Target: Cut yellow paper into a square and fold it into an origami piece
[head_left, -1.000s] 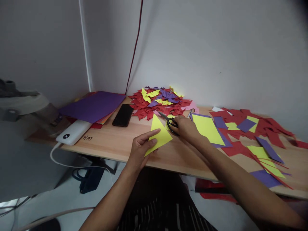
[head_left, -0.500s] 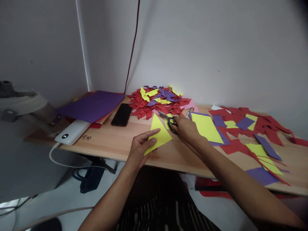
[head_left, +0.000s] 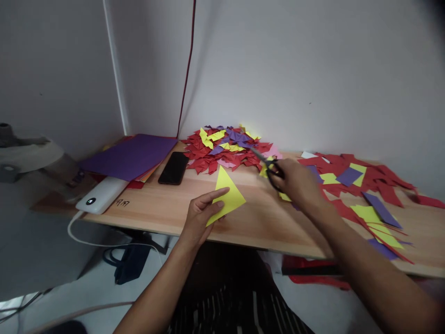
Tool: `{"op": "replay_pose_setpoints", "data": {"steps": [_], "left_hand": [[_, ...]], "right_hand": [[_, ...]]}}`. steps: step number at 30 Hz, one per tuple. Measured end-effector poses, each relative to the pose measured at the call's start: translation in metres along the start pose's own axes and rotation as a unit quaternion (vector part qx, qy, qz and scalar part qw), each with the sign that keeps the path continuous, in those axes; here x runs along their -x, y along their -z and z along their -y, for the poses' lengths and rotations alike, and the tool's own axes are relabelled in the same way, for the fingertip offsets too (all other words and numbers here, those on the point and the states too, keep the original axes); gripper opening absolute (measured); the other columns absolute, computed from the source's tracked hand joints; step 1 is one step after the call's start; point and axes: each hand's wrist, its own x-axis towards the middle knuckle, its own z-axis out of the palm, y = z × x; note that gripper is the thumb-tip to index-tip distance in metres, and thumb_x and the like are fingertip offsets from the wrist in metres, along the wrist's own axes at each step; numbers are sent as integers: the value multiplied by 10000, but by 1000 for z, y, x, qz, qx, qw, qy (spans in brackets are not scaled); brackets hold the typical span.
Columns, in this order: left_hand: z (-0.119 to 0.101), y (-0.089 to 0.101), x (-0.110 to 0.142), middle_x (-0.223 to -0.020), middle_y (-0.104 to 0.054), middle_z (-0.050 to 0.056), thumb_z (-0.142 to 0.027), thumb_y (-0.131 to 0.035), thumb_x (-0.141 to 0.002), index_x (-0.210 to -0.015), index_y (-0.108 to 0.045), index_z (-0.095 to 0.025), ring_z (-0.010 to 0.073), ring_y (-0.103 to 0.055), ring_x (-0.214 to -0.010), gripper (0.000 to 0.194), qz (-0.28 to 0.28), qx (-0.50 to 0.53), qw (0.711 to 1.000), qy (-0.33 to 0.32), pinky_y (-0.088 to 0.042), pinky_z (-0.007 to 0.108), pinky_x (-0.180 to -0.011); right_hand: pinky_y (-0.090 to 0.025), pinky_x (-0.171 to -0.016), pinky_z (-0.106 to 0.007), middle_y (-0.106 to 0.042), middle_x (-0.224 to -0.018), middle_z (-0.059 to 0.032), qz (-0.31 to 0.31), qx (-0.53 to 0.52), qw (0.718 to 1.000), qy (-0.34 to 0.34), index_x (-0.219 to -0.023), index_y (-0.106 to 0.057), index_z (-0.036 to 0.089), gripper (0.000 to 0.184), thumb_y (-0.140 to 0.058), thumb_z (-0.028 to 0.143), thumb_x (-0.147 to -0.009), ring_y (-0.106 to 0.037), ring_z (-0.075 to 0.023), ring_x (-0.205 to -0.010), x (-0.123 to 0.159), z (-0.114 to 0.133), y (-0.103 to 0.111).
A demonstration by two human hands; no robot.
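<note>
The left hand (head_left: 205, 213) is partly closed around a yellow triangle (head_left: 231, 195) of paper, thumb and index finger laid across its near face and another fingertip showing past its lower edge. The triangle sits at that hand's fingers, tilted with one corner pointing away from the person, over the front part of the wooden surface (head_left: 156, 211).

To the right of the triangle, and well apart from it, the right hand (head_left: 301, 181) is curled round the handles of black scissors (head_left: 260, 156), whose blades point away and leftward and look closed or nearly so. A small yellow piece (head_left: 266, 169) shows right by the blades; I can't tell whether that hand grips it too.

Just beyond the triangle lies a heap of folded papers (head_left: 222, 148), red, purple and yellow. Left of the triangle is a black phone (head_left: 174, 168), and farther left a stack topped by a purple sheet (head_left: 134, 157), with a white device (head_left: 104, 195) partly under it and a white cable (head_left: 73, 234) hanging down. Far to the triangle's right, red offcuts (head_left: 368, 176) spread out, mixed with yellow and purple pieces.
</note>
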Motion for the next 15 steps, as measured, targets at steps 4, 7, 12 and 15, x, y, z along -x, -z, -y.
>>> {"op": "replay_pose_setpoints", "data": {"steps": [4,7,12,15], "left_hand": [[-1,-1,0,-800,-713,34,-225,-805,-645,-991,-769,-200,49,-576,-576,349,1,-6,1000,8,-455,126,-501],[0,0,-1,-789,-712,32,-229,-803,-648,-997,-767,-203,48,-582,-579,352,2,-9,1000,10,-455,122,-505],[2,1,-2,-782,-702,32,-220,-788,-667,-1008,-764,-200,36,-560,-551,343,6,-18,1000,11,-439,121,-494],[3,2,-3,-823,-706,49,-219,-782,-674,-1004,-764,-190,54,-572,-581,331,8,-24,1000,11,-450,141,-510]], "right_hand": [[-266,-511,-284,-673,-914,-127,-59,103,983,-142,-917,-634,180,214,-536,357,-848,-584,-222,-728,7,-50,41],[-275,-505,-313,-674,-968,-165,-27,171,957,-233,-968,-646,184,303,-477,419,-878,-608,-267,-761,15,-86,51],[-323,-536,-344,-686,-954,-202,79,169,940,-284,-942,-671,198,355,-493,492,-851,-635,-313,-781,27,-139,30],[-318,-541,-363,-668,-751,-232,34,100,957,-271,-651,-655,189,285,-670,469,-706,-626,-293,-668,25,-168,11]]}}
